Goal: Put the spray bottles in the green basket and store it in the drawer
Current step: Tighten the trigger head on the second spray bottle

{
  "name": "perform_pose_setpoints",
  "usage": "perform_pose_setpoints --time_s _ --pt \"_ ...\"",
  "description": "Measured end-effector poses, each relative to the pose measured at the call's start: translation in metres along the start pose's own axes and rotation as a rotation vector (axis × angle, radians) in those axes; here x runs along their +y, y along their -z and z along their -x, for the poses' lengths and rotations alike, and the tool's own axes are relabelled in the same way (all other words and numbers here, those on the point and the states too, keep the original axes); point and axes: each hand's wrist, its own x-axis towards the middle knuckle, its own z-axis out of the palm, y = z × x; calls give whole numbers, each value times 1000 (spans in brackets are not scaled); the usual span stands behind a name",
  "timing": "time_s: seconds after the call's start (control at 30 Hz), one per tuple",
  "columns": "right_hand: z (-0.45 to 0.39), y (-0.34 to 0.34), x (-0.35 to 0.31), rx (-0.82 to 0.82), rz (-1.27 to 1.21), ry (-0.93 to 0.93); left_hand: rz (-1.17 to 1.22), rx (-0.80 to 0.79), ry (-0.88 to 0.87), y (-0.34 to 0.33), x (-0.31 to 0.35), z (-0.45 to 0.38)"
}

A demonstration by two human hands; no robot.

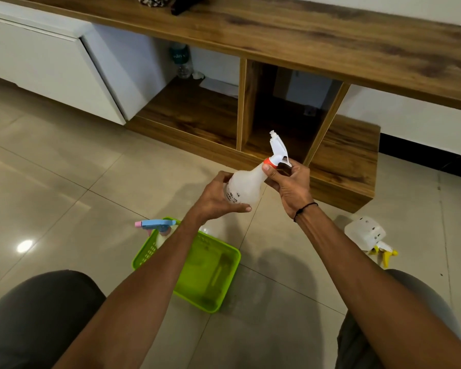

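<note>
Knees in grey cloth at the bottom corners, both forearms reaching forward between them. Left hand cupped round the base of a frosted bottle, thumb under, fingers wrapped behind. Right hand clamped on the neck just below the orange collar, thumb on the near side, fingers curled behind; black band on that wrist. Bottle held in the air, tilted, white trigger head pointing up and away.

Below the left forearm, on the tile floor, green basket, partly hidden by that arm. Near half of basket bare inside; at its far left corner, a second bottle with a blue head and pink nozzle, head sticking out over the rim. Whether fully inside, cannot tell.

Right of the right forearm, well apart from the basket, third bottle lying on its side on the floor, yellow trigger toward the right knee.

Beyond the hands, low wooden unit with open cubbies; left cubby holding a water bottle and something white at the back. Left of that, white cabinet front, closed. Bare floor between hands and unit, and all round the basket.
</note>
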Motion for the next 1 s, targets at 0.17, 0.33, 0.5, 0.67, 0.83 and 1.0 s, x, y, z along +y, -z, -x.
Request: perform_pose_setpoints --time_s 0.17,0.33,0.5,0.67,0.83,1.0 --pt "-3 -1 6 -53 65 12 -125 74 -49 -4 -4 -3" --pt "-5 4 1 -185 270 35 -108 -141 -13 15 -9 -1" --pt "-4 -5 -3 -161 795 262 -125 92 -42 -1 -12 10" --pt "13 -17 7 -100 909 345 -54 332 20 -28 -21 33" --pt "33 -43 24 -213 951 347 97 524 102 -44 -43 71" --pt "43 -65 28 -381 982 378 198 689 154 -61 -54 101"
